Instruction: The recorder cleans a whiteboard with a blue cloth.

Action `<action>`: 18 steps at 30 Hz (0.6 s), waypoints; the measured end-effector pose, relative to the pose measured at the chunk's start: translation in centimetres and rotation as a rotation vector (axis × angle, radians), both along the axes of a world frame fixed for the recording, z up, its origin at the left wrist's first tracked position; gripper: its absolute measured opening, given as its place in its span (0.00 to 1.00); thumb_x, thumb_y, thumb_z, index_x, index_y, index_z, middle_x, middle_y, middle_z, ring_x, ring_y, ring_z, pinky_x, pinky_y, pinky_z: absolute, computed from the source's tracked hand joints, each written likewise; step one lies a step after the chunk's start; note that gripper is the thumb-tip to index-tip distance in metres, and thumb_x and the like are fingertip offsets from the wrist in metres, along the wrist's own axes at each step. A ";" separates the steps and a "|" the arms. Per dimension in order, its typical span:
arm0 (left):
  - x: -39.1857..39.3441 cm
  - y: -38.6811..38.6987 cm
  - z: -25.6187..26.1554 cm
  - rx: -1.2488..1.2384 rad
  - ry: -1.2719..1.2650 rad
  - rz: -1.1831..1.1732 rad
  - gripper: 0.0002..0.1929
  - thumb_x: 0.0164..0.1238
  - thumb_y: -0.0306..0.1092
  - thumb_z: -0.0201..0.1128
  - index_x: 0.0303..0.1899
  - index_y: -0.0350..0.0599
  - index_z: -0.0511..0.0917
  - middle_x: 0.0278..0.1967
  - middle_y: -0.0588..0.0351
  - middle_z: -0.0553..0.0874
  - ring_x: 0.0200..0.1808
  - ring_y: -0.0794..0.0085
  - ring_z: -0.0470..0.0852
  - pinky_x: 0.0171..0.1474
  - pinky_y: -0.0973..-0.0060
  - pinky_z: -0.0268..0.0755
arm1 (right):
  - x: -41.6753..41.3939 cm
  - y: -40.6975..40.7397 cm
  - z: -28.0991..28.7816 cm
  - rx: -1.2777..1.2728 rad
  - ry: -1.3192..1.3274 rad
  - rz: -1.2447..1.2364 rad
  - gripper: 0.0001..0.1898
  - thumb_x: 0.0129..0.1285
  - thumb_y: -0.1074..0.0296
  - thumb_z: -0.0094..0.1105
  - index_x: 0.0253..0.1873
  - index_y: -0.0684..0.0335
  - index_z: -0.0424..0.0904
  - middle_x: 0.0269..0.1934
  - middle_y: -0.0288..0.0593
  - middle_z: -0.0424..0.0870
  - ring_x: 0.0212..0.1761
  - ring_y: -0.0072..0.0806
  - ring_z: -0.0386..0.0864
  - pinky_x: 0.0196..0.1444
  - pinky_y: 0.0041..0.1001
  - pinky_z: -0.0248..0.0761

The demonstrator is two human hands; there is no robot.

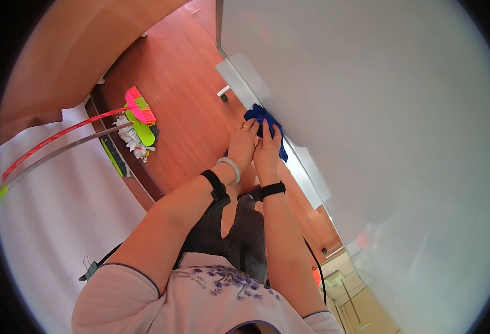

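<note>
A crumpled dark blue cloth (256, 112) lies at the lower edge of a large whiteboard (374, 125), over the pale tray (305, 175) along that edge. My left hand (242, 144), with a ring and a pale bangle, grips the near side of the cloth with its fingertips. Close beside it, my right hand (267, 155) has its fingers spread over the cloth and holds it too. Part of the cloth hangs down to the right of the right hand. The fingertips are partly sunk in its folds. Black straps circle both wrists.
On the wooden floor (186, 83) at left, a pink and green broom (140, 106) and a lime green broom (143, 131) lean beside crumpled white scraps (133, 142). A white foot with a black caster (224, 97) stands out below the whiteboard. A pale curtain (61, 200) hangs at left.
</note>
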State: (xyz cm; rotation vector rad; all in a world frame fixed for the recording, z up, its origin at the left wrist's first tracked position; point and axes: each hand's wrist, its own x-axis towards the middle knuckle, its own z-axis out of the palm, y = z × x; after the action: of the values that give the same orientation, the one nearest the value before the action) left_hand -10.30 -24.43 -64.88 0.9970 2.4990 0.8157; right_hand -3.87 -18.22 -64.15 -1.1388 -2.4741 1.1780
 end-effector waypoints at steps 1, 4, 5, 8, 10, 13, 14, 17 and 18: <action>0.2 -0.1 -0.2 -0.046 0.030 -0.032 0.23 0.56 0.28 0.56 0.56 0.36 0.72 0.57 0.47 0.73 0.56 0.55 0.72 0.57 0.64 0.65 | 0.2 0.1 0.1 -0.001 -0.005 -0.009 0.25 0.59 0.82 0.49 0.63 0.63 0.65 0.63 0.58 0.61 0.63 0.50 0.64 0.60 0.36 0.65; 1.3 -0.2 -0.6 -0.030 0.013 -0.071 0.25 0.55 0.28 0.57 0.58 0.37 0.71 0.59 0.48 0.73 0.56 0.54 0.72 0.56 0.62 0.65 | 1.8 0.4 0.2 0.012 -0.036 0.024 0.26 0.58 0.84 0.47 0.63 0.63 0.65 0.61 0.57 0.62 0.61 0.52 0.65 0.60 0.36 0.64; 1.9 -0.2 -0.7 -0.031 0.007 -0.081 0.25 0.55 0.28 0.57 0.58 0.37 0.71 0.59 0.48 0.73 0.56 0.54 0.72 0.56 0.62 0.65 | 2.6 0.4 0.1 0.025 -0.048 -0.006 0.26 0.58 0.84 0.47 0.63 0.63 0.66 0.60 0.56 0.63 0.60 0.51 0.66 0.60 0.36 0.65; 4.5 0.5 -0.7 -0.063 -0.072 -0.156 0.25 0.54 0.27 0.58 0.58 0.38 0.71 0.59 0.48 0.73 0.56 0.55 0.72 0.56 0.62 0.65 | 5.6 0.6 0.1 0.014 -0.071 -0.072 0.25 0.58 0.85 0.46 0.62 0.64 0.68 0.59 0.56 0.65 0.59 0.50 0.67 0.59 0.36 0.65; 6.8 0.9 -0.3 -0.101 -0.151 -0.235 0.26 0.54 0.27 0.58 0.58 0.39 0.70 0.60 0.49 0.72 0.56 0.55 0.72 0.56 0.61 0.66 | 8.5 0.6 -0.1 0.001 -0.078 -0.143 0.24 0.57 0.86 0.44 0.60 0.65 0.69 0.57 0.55 0.66 0.59 0.48 0.68 0.58 0.36 0.66; 9.6 1.4 0.0 -0.136 -0.223 -0.355 0.26 0.54 0.26 0.58 0.59 0.41 0.70 0.61 0.50 0.70 0.56 0.55 0.73 0.56 0.62 0.66 | 12.2 0.5 0.0 -0.009 -0.115 -0.205 0.24 0.56 0.86 0.44 0.60 0.65 0.70 0.58 0.56 0.66 0.59 0.49 0.67 0.59 0.36 0.65; 10.7 1.3 -0.6 -0.125 -0.225 -0.380 0.27 0.51 0.23 0.59 0.58 0.37 0.70 0.61 0.46 0.71 0.57 0.51 0.70 0.58 0.64 0.65 | 13.3 0.4 0.1 -0.003 -0.129 -0.229 0.24 0.56 0.86 0.44 0.59 0.65 0.70 0.58 0.56 0.66 0.60 0.49 0.67 0.59 0.36 0.65; 13.1 2.3 -0.1 -0.206 -0.380 -0.495 0.27 0.52 0.24 0.59 0.59 0.38 0.69 0.62 0.46 0.70 0.59 0.52 0.70 0.60 0.64 0.64 | 16.9 0.3 -0.2 -0.016 -0.166 -0.341 0.24 0.55 0.85 0.48 0.59 0.65 0.70 0.59 0.57 0.65 0.60 0.51 0.66 0.59 0.36 0.66; 13.8 2.3 -0.6 -0.222 -0.403 -0.506 0.27 0.54 0.24 0.57 0.60 0.39 0.69 0.62 0.47 0.69 0.59 0.52 0.69 0.61 0.65 0.64 | 17.6 0.2 -0.2 -0.016 -0.197 -0.355 0.23 0.56 0.82 0.52 0.59 0.65 0.69 0.60 0.57 0.64 0.60 0.51 0.66 0.58 0.36 0.67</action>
State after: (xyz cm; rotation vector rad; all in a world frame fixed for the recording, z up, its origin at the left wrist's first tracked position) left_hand 3.55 -22.15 -65.46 1.1755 1.8355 0.5034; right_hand 13.76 -17.97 -64.39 -1.6856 -2.2603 1.0254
